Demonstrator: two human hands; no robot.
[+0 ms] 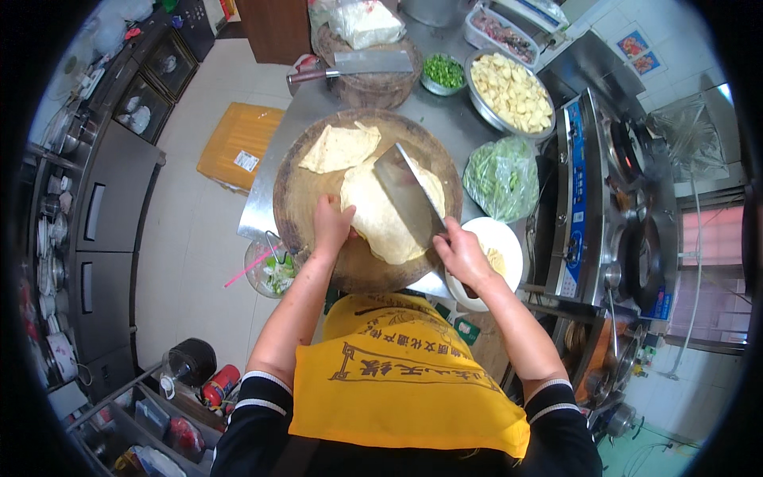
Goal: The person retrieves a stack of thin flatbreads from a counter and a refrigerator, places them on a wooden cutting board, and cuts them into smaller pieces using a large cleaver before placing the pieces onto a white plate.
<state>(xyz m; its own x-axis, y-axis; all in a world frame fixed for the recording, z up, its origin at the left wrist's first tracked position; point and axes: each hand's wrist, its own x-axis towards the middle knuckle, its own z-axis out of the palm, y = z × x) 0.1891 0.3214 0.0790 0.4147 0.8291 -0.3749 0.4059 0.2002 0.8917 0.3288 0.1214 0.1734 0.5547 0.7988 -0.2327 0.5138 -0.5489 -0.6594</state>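
Note:
My right hand (pixel 466 255) grips the handle of a broad cleaver (pixel 408 194). Its blade lies across a round, pale egg pancake (pixel 378 217) on a thick round wooden chopping block (pixel 304 197). My left hand (pixel 334 226) is at the pancake's left edge, the thumb by the rim and the fingertips partly hidden at its underside. A folded piece of pancake (pixel 343 148) lies on the block beyond the round one. Under my right wrist stands a white plate (pixel 505 238) with thin yellowish strips (pixel 496 261) on it.
A second cleaver (pixel 372 62) rests on another block (pixel 375 89) behind. Along the right stand bowls of chopped greens (pixel 443 71) and sliced pale pieces (pixel 509 92), bagged green vegetables (pixel 502 179) and a gas stove (pixel 575 197). A glass bowl (pixel 257 268) sits left below the block.

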